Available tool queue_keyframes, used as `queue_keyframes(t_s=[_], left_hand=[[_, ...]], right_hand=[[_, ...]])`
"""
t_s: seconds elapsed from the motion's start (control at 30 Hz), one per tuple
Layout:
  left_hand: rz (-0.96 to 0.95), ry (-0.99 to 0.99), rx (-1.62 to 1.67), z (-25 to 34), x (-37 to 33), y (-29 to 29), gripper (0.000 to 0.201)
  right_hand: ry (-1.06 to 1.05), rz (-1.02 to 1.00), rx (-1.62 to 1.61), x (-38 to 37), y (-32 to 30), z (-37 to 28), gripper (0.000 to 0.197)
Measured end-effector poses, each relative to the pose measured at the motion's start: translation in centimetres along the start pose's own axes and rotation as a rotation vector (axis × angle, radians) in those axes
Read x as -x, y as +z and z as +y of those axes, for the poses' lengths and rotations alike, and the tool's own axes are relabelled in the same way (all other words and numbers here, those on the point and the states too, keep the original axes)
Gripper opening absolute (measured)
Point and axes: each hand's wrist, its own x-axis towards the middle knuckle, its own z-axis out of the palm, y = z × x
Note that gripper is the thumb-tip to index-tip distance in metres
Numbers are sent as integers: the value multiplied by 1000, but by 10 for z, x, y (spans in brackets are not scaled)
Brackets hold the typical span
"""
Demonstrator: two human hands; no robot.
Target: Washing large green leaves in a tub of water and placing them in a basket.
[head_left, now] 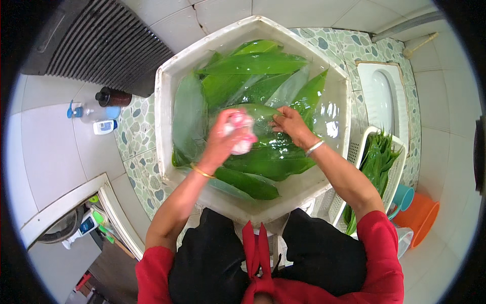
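Long, glossy green leaf (259, 111) lies crosswise between hands above white plastic tub (160, 116); right hand (296, 129) pinches its right end, left hand (221, 138) clutches blurred pink-and-white cloth (243, 133), perhaps touching leaf.

I get only a blur of pink-and-white cloth (243, 146) in the left hand (219, 141); the right forearm (344, 175) hides part of the white basket (398, 169) from me

I have an angular white plastic tub (164, 126) on my feed, carrying clear water (331, 114) and broad, glossy green leaves (268, 159) overlapping across the tub's middle and left.
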Motion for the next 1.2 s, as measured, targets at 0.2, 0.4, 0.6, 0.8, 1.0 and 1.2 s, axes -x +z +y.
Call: queue_keyframes(t_s=[0.2, 0.4, 0.6, 0.8, 1.0, 1.2], left_hand=[[-131, 594, -768, -45, -31, 44, 36], [-50, 435, -1325, -75, -40, 16, 39], [-95, 140, -1513, -70, -53, -13, 34], [-34, 134, -1368, -73, -53, -44, 34], [11, 39, -524, -65, -31, -52, 30], [86, -67, -160, -32, -7, -32, 23]], right_hand=[[122, -80, -454, 20, 11, 17, 25], [125, 86, -380, 51, -18, 5, 42], [70, 48, -203, 87, -42, -43, 41], [-472, 199, 189, 161, -32, -140, 29], [-925, 154, 879, 141, -18, -83, 28], [-593, 167, 759, 108, -33, 21, 29]])
